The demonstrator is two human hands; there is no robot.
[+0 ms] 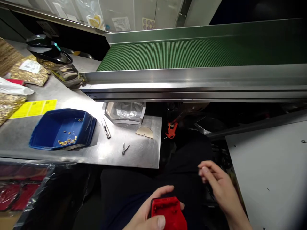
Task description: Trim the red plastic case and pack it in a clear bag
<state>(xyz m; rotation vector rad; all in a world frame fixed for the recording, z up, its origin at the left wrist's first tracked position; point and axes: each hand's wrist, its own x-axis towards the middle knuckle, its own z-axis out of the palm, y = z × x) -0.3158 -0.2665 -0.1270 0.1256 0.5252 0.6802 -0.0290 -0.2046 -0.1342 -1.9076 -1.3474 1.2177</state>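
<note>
My left hand (153,210) is closed around a red plastic housing (171,215) with a dark edge, low in the view above my lap. Its hollow side faces up and shows small posts inside; the lower end runs out of the frame. To the right of it, and apart from it, my right hand (219,185) has its fingers curled and thumb pressed against them. Whatever it pinches, if anything, is hidden or too small to make out.
A blue bin (39,134) with several small brass pieces stands on the metal table (141,158). Near it lie a utility knife (105,128), nail clippers (124,149), a half-round disc (145,131) and a grey tray (127,121). A green conveyor (168,54) crosses behind; an orange tool (171,130) hangs below.
</note>
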